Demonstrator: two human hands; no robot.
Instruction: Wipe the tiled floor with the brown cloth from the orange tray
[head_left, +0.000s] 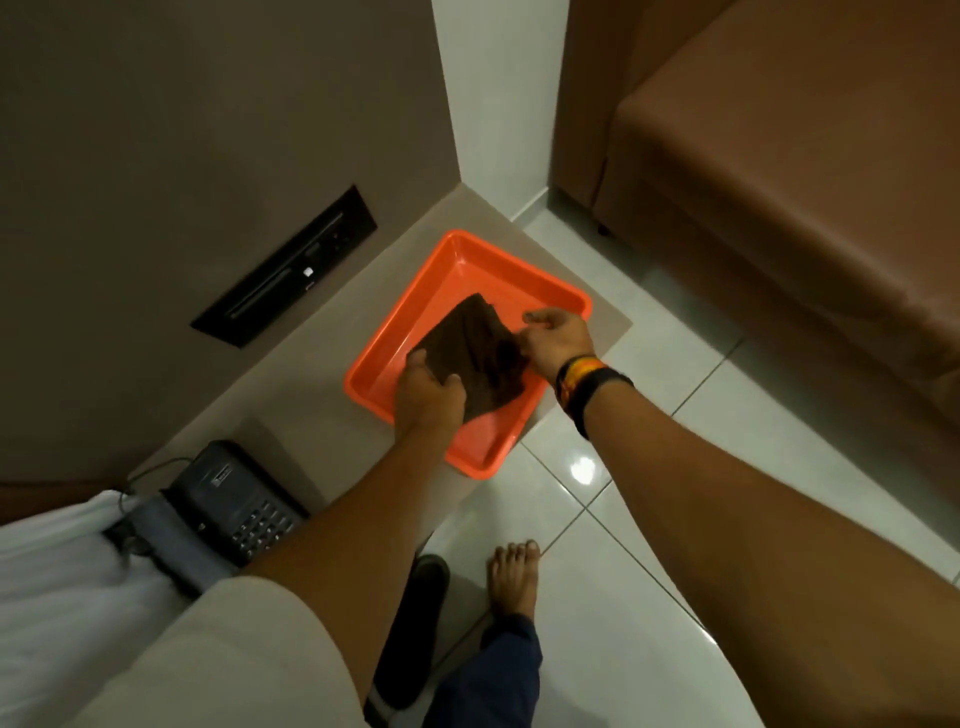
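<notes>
Head view: a person is gripping a folded brown cloth (470, 353) with 2 hands over an orange tray (457, 270) that is sitting at the front right corner of a beige bedside ledge (332, 332). The left hand (428, 397) is pinching the cloth's near left edge, thumb on top, while the right hand (558, 340), wearing 2 wristbands (587, 387), is closing around its right edge. Whether the cloth is lifting clear of the tray floor cannot be told.

The tray's near corner is overhanging the ledge edge above the glossy white tiled floor (649, 519), so a downward press or a snag on the rim is likely to be tipping it off. The cloth, held only at its edges, could be unfolding and dragging over the rim.

A black telephone (234, 499) is sitting on the ledge's near end, beside the left forearm. A bare foot (514, 577) is standing on the tiles just below the tray. Open floor is stretching right toward a brown sofa (779, 182), giving the widest room for wiping.
</notes>
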